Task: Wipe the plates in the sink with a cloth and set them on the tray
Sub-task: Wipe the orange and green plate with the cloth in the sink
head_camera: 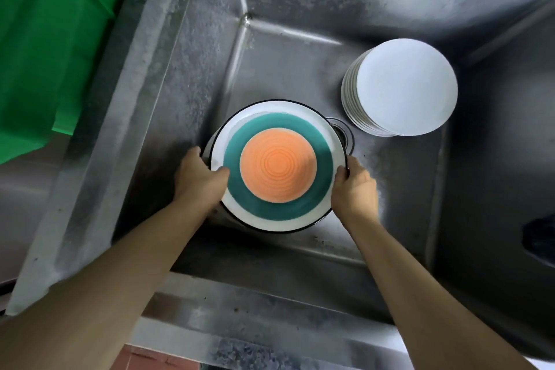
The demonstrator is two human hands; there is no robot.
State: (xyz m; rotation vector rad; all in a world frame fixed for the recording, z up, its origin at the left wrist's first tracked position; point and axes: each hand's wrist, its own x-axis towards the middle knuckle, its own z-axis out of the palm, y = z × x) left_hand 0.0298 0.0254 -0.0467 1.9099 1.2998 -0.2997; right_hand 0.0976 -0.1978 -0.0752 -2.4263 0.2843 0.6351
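Observation:
A stack of nested plates sits low in the steel sink: a white black-rimmed plate at the bottom, a teal plate on it, an orange ridged plate on top. My left hand grips the stack's left rim, thumb over the white plate's edge. My right hand grips the right rim. A second stack of several plain white plates stands at the sink's back right. No cloth or tray is in view.
The drain lies between the two stacks, partly hidden by the coloured stack. A green sheet covers the surface left of the sink rim. A dark object lies at the right edge.

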